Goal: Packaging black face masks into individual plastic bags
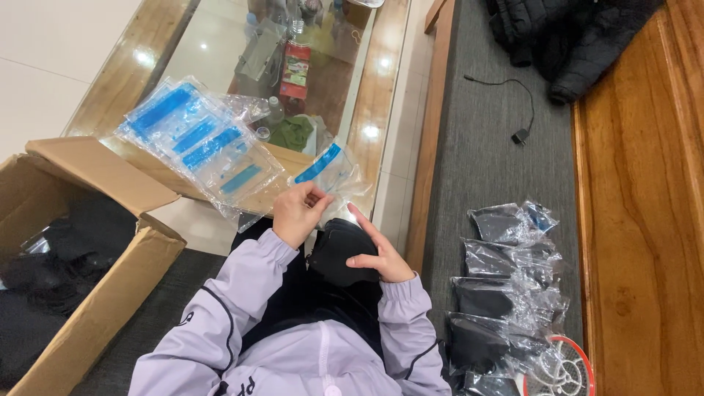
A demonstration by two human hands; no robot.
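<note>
While I'm sitting here looking down at my lap, my left hand [297, 213] has its fingertips pinched together on the edge of a clear plastic bag [330, 176] with a blue strip along the top. The bag is held up in front of me, just above my knees, over the edge of the glass table [378, 88]. My right hand [378, 253] rests on a black folded cloth piece [337, 249] in my lap, index finger stretched out straight toward the bag, the other fingers curled loosely against the cloth, so it's more pressing on it than gripping it.

On the table there's a loose stack of the same empty bags [198, 139] with blue strips, fanned out a bit, near my left hand but not touching it. Through the glass I can see a bottle with a red label [295, 70] and some other clutter I can't really make out.

On my left is an open cardboard box [103, 293] with more black stuff inside. On my right, on the grey bench cushion [484, 147], is a row of already bagged black pieces [499, 286], overlapping each other. A small black cable [513, 110] lies further up the cushion, and a dark puffy jacket [565, 37] sits at the far end.
</note>
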